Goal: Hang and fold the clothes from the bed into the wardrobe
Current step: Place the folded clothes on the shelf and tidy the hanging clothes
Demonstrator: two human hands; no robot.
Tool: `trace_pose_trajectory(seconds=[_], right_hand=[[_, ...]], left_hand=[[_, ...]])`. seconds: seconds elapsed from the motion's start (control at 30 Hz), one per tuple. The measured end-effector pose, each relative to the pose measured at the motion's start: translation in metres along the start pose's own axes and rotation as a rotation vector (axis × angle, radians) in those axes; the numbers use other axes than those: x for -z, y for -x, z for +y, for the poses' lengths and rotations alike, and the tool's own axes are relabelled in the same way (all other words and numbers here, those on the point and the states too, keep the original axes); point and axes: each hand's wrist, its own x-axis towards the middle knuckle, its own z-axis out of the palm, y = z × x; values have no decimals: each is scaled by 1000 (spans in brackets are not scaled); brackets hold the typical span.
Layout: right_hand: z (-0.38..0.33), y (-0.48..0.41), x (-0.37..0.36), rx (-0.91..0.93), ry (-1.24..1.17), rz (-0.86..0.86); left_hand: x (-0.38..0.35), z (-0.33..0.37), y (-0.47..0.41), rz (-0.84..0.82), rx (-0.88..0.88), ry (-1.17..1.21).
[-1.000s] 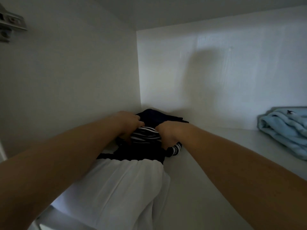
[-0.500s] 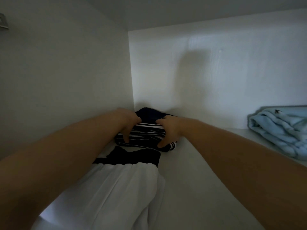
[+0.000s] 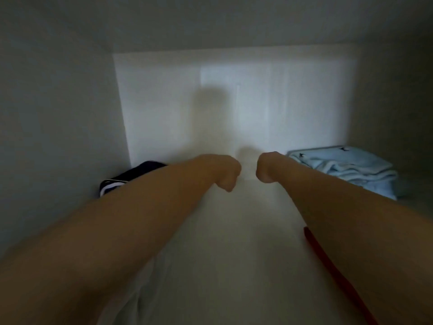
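Both hands, left (image 3: 226,171) and right (image 3: 266,168), hung curled above the shelf (image 3: 234,231) with nothing visibly in them. The striped top (image 3: 114,182) lay in the back left corner. The white garment (image 3: 145,289) lay under the left forearm, which could easily have dragged it off the edge.

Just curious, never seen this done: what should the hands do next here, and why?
Probably pull back out of the wardrobe: the left hand and right hand look curled and empty, and the striped top lies in its back left corner.
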Motion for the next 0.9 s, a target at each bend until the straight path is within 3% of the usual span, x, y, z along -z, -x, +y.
trace_pose_trajectory(seconds=[0.2, 0.33, 0.6, 0.77, 0.9], right_hand=[[100, 15, -12, -219, -167, 85], [159, 26, -23, -335, -177, 121], [232, 18, -38, -281, -66, 41], [251, 1, -61, -257, 58, -59], [251, -8, -80, -191, 90, -40]], left_hand=[[19, 89, -37, 89, -128, 19], [22, 135, -64, 296, -182, 150], [16, 189, -124, 419, -229, 289], [0, 195, -151, 432, -222, 371], [-15, 192, -155, 521, -236, 494]])
